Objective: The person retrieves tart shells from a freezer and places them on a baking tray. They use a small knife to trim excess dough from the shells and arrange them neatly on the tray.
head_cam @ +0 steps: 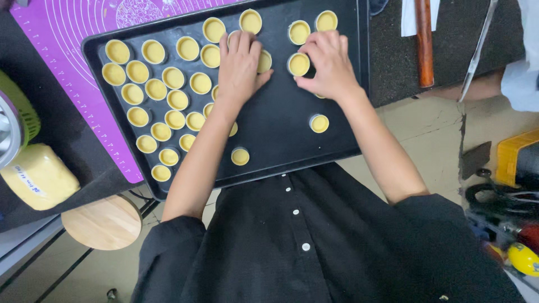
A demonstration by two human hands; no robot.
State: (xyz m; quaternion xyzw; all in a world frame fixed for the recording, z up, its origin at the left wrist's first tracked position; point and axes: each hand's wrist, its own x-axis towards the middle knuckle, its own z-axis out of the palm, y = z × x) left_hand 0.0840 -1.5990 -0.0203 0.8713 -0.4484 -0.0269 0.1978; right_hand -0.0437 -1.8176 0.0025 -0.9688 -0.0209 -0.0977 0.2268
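Right hand (pixel 331 64) fingertips pinch 1 tart shell (pixel 298 64) at its left; left hand (pixel 240 66) lies flat, holding nothing, on shells on black tray (pixel 281 129).

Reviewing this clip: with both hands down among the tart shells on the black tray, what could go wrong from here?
1. The left hand lies flat over closely packed tart shells; it might dent their soft rims.
2. The right hand pinches one shell; too much pressure could deform it.
3. The tray reaches past the table edge toward the person, so a push down on that side might tip it.
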